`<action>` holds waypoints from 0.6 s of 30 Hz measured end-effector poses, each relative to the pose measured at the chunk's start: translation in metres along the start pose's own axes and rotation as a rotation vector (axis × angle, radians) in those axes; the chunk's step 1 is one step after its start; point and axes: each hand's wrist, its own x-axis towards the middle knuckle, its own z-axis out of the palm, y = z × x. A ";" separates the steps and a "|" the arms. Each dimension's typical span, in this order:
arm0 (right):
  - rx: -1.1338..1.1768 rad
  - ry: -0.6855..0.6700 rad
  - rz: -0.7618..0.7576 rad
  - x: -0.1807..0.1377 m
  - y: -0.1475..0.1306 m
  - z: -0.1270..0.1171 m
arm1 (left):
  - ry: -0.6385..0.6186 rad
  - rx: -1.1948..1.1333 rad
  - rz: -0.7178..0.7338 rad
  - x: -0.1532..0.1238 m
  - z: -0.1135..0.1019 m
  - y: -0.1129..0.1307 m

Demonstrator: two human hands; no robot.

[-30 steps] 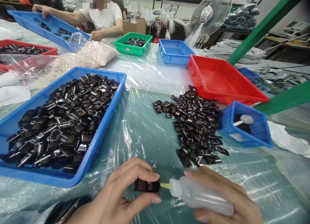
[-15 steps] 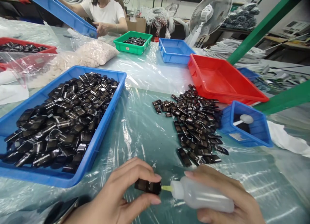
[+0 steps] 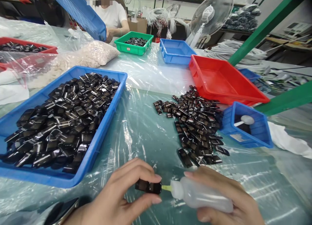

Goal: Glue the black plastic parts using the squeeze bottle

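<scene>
In the head view, the left hand has a narrow grip, pinching a glossy black piece just above the surface; the right hand grips a translucent bottle on its side, yellow nozzle tip at the piece's right end. A pile of similar pieces lies beyond.

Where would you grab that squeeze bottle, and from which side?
Probably around the squeeze bottle's rounded body, coming from the right, as the right hand does. It lies nearly level, its thin yellow tip pointing left at the dark piece in the left hand, so a body grip leaves the tip free.
</scene>
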 end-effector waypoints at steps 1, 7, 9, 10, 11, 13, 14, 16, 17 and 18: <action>-0.011 -0.010 0.005 0.000 0.000 0.000 | 0.007 -0.003 0.007 0.000 0.000 0.000; -0.091 -0.074 0.037 -0.002 -0.002 -0.006 | 0.000 -0.005 -0.007 -0.001 -0.001 0.000; -0.098 -0.080 0.027 -0.002 -0.002 -0.006 | -0.002 -0.009 -0.031 -0.001 -0.001 0.002; -0.102 -0.083 0.026 -0.002 -0.002 -0.007 | -0.003 -0.011 -0.037 -0.001 -0.001 0.002; -0.104 -0.083 0.023 -0.002 -0.001 -0.007 | -0.004 -0.013 -0.040 -0.001 -0.001 0.002; -0.106 -0.086 0.021 -0.001 -0.001 -0.007 | -0.006 -0.015 -0.033 -0.001 -0.001 0.002; -0.108 -0.094 0.022 -0.001 -0.001 -0.008 | -0.005 -0.014 -0.023 -0.001 -0.001 0.002; -0.113 -0.112 0.026 -0.001 -0.001 -0.009 | -0.001 -0.013 -0.007 -0.001 -0.001 0.002; -0.113 -0.119 0.028 -0.001 -0.001 -0.009 | -0.001 -0.013 -0.001 -0.001 -0.001 0.001; -0.110 -0.120 0.027 -0.001 -0.001 -0.010 | -0.002 -0.013 0.003 -0.001 -0.001 0.001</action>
